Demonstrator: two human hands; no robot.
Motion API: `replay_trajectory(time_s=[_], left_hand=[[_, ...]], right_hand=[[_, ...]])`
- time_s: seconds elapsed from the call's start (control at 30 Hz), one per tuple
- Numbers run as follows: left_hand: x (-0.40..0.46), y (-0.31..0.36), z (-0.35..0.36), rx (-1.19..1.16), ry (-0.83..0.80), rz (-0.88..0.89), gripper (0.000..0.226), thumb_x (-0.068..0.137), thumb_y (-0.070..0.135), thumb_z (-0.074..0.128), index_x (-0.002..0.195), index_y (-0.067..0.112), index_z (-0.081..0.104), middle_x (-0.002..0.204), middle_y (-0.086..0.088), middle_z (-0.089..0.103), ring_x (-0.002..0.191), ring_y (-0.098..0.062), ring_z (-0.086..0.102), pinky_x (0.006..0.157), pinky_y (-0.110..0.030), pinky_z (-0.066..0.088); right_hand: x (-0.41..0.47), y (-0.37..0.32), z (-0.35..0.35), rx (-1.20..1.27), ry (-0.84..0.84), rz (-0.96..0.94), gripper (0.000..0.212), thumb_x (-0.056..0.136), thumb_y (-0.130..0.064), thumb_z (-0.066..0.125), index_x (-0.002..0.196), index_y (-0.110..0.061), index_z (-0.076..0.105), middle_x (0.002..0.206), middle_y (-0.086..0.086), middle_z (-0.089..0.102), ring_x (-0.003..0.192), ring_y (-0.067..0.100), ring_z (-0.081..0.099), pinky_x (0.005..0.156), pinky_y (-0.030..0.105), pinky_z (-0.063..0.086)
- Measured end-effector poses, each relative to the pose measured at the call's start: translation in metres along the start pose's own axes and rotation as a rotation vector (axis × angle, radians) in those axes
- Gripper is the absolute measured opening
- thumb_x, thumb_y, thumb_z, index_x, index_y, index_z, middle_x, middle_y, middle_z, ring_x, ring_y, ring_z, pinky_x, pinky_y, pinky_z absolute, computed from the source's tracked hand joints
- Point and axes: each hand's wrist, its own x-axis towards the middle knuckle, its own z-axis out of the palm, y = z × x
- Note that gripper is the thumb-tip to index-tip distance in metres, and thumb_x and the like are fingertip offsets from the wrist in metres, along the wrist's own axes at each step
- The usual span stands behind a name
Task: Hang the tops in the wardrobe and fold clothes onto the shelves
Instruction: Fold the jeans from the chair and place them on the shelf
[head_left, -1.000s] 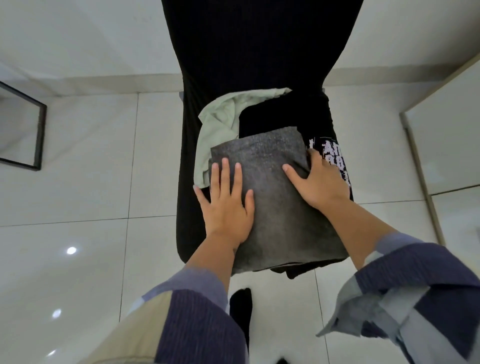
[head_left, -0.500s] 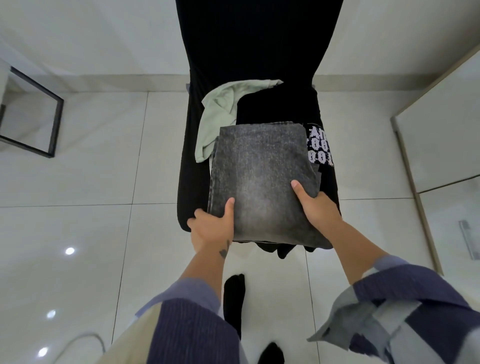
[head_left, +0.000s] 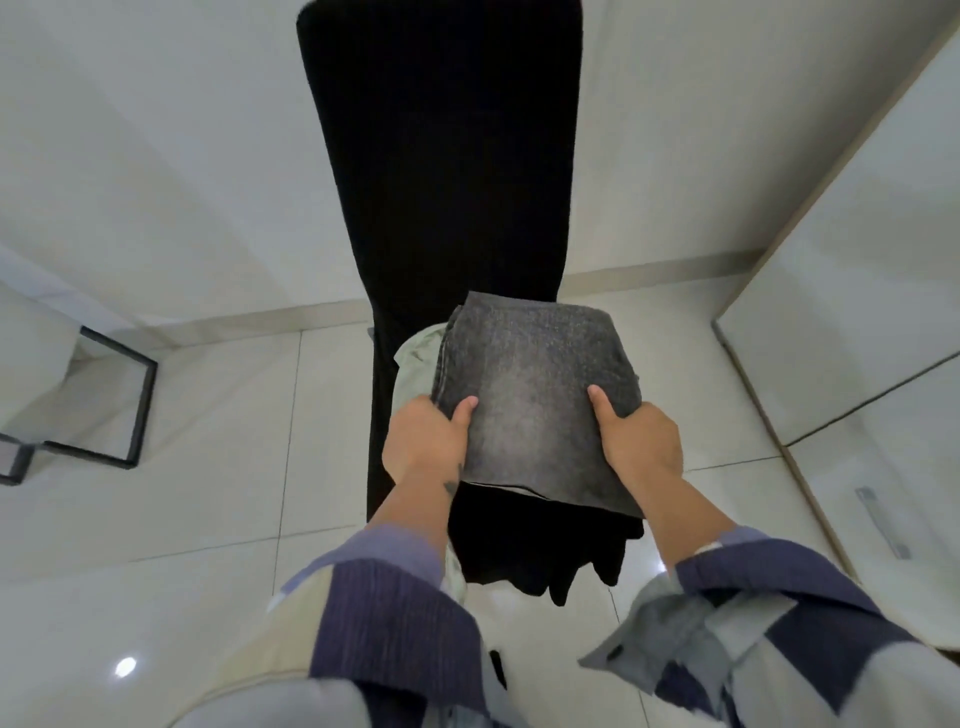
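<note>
Fingers of left hand (head_left: 423, 441) and right hand (head_left: 641, 441) clamped on folded grey jeans (head_left: 535, 400), thumbs on top, above chair (head_left: 441, 156).

Light: even, soft, fairly bright; cool grey-white cast
Source: overhead, seen as a small glare spot on the glossy floor tiles (head_left: 125, 666)
Shadows: faint, diffuse
Dark areas: black chair cover (head_left: 441, 156) crushed, no texture
Distortion: strong wide-angle bend; wall lines and wardrobe door (head_left: 841, 291) lean at edges
Blur: sleeves (head_left: 395, 613) soft at bottom; centre reasonably sharp
Noise: mild compression smear
</note>
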Motion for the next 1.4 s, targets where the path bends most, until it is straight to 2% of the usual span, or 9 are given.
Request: replay_trajectory(time_s=[0.13,0.37,0.47,0.57,0.8,0.97,1.07,1.23,1.4], left_hand=[[-0.013,0.087,-0.035,-0.017,-0.005,0.196,0.048,0.088,0.054,0.053,0.102,0.009,0.062,0.100,-0.009,0.066,0.095,-0.028,0.061,0.065,-0.031,0.041],[-0.080,0.241,-0.033,-0.063,-0.053,0.507,0.049,0.086,0.058,0.054,0.099,0.012,0.063,0.091,-0.005,0.064,0.084,-0.028,0.062,0.063,-0.032,0.046],[-0.129,0.296,-0.009,-0.070,-0.104,0.679,0.051,0.086,0.057,0.054,0.101,0.010,0.065,0.101,-0.014,0.067,0.095,-0.034,0.063,0.072,-0.036,0.049],[-0.196,0.340,0.020,-0.077,-0.183,0.821,0.052,0.086,0.057,0.054,0.102,0.009,0.066,0.104,-0.016,0.067,0.098,-0.035,0.062,0.068,-0.033,0.043],[-0.383,0.386,0.105,-0.117,-0.413,1.044,0.050,0.086,0.056,0.055,0.101,0.009,0.065,0.103,-0.013,0.067,0.096,-0.034,0.062,0.066,-0.031,0.040],[-0.506,0.400,0.172,-0.110,-0.556,1.175,0.048,0.085,0.059,0.054,0.097,0.013,0.062,0.109,-0.011,0.066,0.096,-0.032,0.062,0.068,-0.034,0.046],[-0.557,0.405,0.206,-0.095,-0.629,1.173,0.048,0.084,0.059,0.055,0.097,0.013,0.061,0.099,-0.009,0.066,0.094,-0.032,0.063,0.073,-0.036,0.052],[-0.605,0.429,0.262,-0.001,-0.684,1.233,0.048,0.087,0.058,0.052,0.094,0.011,0.061,0.088,-0.008,0.064,0.085,-0.030,0.063,0.061,-0.031,0.044],[-0.632,0.476,0.336,0.032,-0.702,1.270,0.049,0.088,0.056,0.053,0.100,0.009,0.064,0.095,-0.010,0.068,0.084,-0.030,0.065,0.059,-0.029,0.045]], right_hand=[[0.009,-0.023,-0.087,0.078,0.149,0.017,0.072,0.085,-0.069,0.041,0.102,-0.003,0.061,0.106,0.018,0.064,0.096,0.036,0.060,0.068,0.032,0.039],[0.010,0.015,-0.251,0.202,0.485,0.134,0.071,0.085,-0.069,0.043,0.103,-0.002,0.061,0.108,0.019,0.063,0.097,0.037,0.060,0.067,0.034,0.040],[-0.003,0.060,-0.313,0.242,0.623,0.200,0.068,0.086,-0.067,0.043,0.103,-0.004,0.061,0.104,0.015,0.063,0.096,0.035,0.059,0.067,0.032,0.037],[-0.026,0.121,-0.370,0.246,0.764,0.285,0.066,0.087,-0.066,0.044,0.105,-0.004,0.061,0.103,0.011,0.060,0.100,0.035,0.057,0.068,0.032,0.037],[-0.108,0.290,-0.470,0.191,0.990,0.516,0.071,0.085,-0.068,0.044,0.106,-0.003,0.064,0.108,0.019,0.066,0.099,0.037,0.061,0.069,0.033,0.040],[-0.170,0.403,-0.515,0.177,1.052,0.750,0.072,0.085,-0.069,0.042,0.102,-0.001,0.060,0.107,0.020,0.064,0.096,0.038,0.061,0.069,0.035,0.045],[-0.185,0.459,-0.534,0.183,1.051,0.826,0.072,0.085,-0.069,0.043,0.096,0.000,0.059,0.102,0.022,0.065,0.092,0.038,0.062,0.063,0.033,0.043],[-0.171,0.530,-0.555,0.165,1.006,0.861,0.068,0.085,-0.071,0.037,0.085,-0.005,0.056,0.090,0.019,0.066,0.067,0.029,0.054,0.048,0.029,0.034],[-0.124,0.592,-0.581,0.206,0.992,0.902,0.065,0.085,-0.070,0.040,0.091,-0.007,0.057,0.089,0.013,0.062,0.085,0.034,0.062,0.061,0.031,0.041]])
